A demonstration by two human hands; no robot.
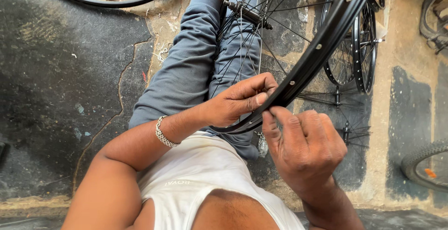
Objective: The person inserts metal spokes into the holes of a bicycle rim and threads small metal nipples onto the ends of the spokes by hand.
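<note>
While seated: person held black metal spoked bicycle rim (311,57)
Axis: ran up-right, away from both hands
Left hand (238,101): pinching rim edge
Right hand (303,148): fingers curled, thumb touching rim, equally near

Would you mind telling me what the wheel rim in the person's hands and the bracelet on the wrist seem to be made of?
The rim looks like metal with a glossy black painted or coated finish: it reflects light along its edge and has small bright eyelets. The thin spokes look like dark wire. The bracelet on the left wrist seems to be silvery metal links, shiny; which metal cannot be told.
</note>
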